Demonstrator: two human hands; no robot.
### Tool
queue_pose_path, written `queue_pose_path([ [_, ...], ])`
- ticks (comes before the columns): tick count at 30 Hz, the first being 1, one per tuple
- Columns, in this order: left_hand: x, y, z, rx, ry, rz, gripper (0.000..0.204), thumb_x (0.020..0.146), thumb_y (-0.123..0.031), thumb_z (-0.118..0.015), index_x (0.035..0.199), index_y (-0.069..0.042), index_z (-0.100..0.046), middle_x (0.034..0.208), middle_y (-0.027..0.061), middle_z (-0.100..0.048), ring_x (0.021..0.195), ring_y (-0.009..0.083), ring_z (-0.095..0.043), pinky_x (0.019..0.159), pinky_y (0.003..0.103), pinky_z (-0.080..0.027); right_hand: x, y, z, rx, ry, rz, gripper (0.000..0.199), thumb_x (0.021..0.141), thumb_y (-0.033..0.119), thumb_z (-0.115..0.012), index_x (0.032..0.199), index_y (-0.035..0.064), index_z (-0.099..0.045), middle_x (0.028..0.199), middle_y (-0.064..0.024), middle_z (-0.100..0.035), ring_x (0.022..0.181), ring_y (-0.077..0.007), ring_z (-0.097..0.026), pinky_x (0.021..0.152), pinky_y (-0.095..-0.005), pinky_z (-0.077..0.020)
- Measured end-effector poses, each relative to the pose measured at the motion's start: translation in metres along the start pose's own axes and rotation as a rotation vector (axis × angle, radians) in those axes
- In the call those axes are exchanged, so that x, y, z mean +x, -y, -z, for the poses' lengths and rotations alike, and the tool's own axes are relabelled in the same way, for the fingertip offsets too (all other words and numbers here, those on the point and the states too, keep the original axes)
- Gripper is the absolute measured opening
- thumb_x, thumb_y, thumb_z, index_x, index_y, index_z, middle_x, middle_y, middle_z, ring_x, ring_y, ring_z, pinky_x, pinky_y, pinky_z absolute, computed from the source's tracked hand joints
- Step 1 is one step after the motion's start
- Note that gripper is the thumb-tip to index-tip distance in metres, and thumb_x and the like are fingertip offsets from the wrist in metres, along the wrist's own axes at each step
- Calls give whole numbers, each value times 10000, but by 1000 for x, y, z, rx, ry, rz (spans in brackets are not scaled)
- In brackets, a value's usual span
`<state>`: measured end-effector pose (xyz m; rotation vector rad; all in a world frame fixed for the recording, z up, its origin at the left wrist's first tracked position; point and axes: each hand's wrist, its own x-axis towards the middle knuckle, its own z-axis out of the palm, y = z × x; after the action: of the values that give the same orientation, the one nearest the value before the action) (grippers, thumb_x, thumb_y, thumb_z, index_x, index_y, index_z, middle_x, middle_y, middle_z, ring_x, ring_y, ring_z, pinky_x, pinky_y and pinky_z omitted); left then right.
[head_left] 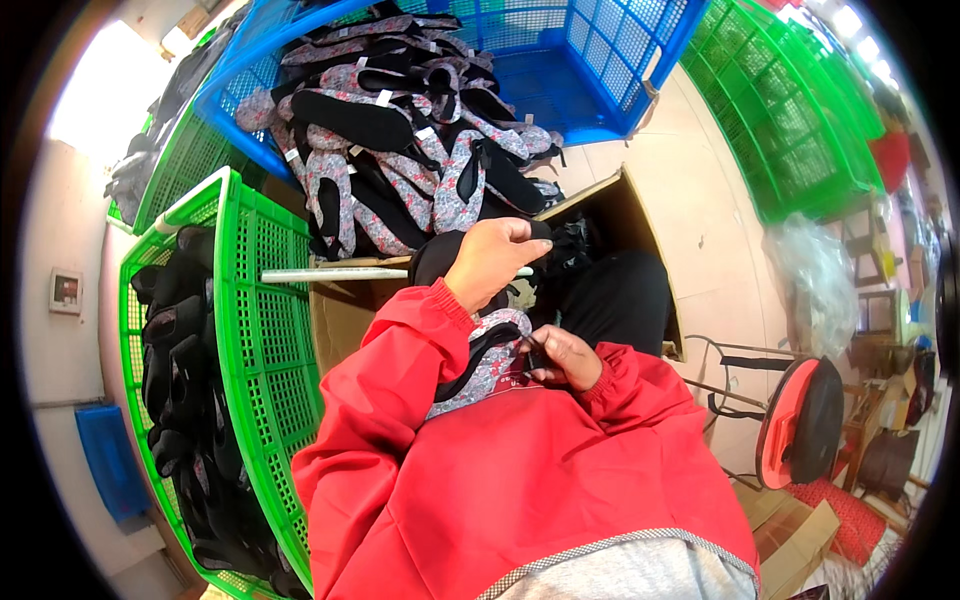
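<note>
A grey-and-red patterned cloth slipper (494, 340) with black edging lies in my lap against the red jacket. My right hand (565, 357) has its fingers pinched at the slipper's right edge. Above the slipper, my left hand (490, 262) is closed, thumb and fingers together beside a bit of black material. What it grips there is not clear. A pale rod (335, 274) runs sideways behind the left hand, its tip showing just right of the wrist. Black cloth (433, 260) shows just left of that hand.
Ahead, many patterned slippers (350, 120) spill from a blue crate (560, 90). A green crate (265, 330) of black pieces stands at left. Cardboard (640, 230) borders my legs. At right are green crates (780, 110) and a round-seated stool (790, 420).
</note>
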<state>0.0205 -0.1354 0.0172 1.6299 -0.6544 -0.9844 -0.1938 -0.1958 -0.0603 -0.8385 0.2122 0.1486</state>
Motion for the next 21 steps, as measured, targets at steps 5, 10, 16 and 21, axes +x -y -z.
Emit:
queue_pose_path([
  [5, 27, -24, -12, 502, 88, -47, 295, 822, -222, -691, 1007, 8, -681, 774, 76, -636, 725, 142, -598, 690, 296, -469, -5, 6, 2, -6, 105, 1, 412, 1000, 405, -474, 1139, 21, -530, 945, -52, -574, 728, -91, -522, 615, -192, -380],
  [10, 54, 20, -10, 696, -20, -707, 248, 773, -189, -648, 918, 10, -679, 964, 177, -659, 914, 352, -611, 833, 419, -479, -4, -10, 12, 85, 125, 55, 383, 999, 364, -490, 1149, 13, -520, 988, -74, -581, 753, -111, -531, 632, -210, -401],
  [16, 5, -7, 13, 630, -265, -791, 70, 703, 2, -602, 722, -48, -648, 901, 115, -666, 939, 311, -614, 842, 394, -472, -4, -6, 14, 130, 110, 99, 343, 992, 332, -517, 1156, 31, -514, 1002, -62, -567, 787, -117, -552, 682, -230, -438],
  [21, -63, -17, 23, 617, -5, -549, 247, 701, 4, -662, 939, -60, -663, 1135, 113, -616, 1099, 284, -566, 969, 372, -427, -6, -12, 9, 154, 9, 122, 338, 971, 316, -566, 1160, 41, -510, 965, -34, -557, 800, -103, -545, 727, -233, -445],
])
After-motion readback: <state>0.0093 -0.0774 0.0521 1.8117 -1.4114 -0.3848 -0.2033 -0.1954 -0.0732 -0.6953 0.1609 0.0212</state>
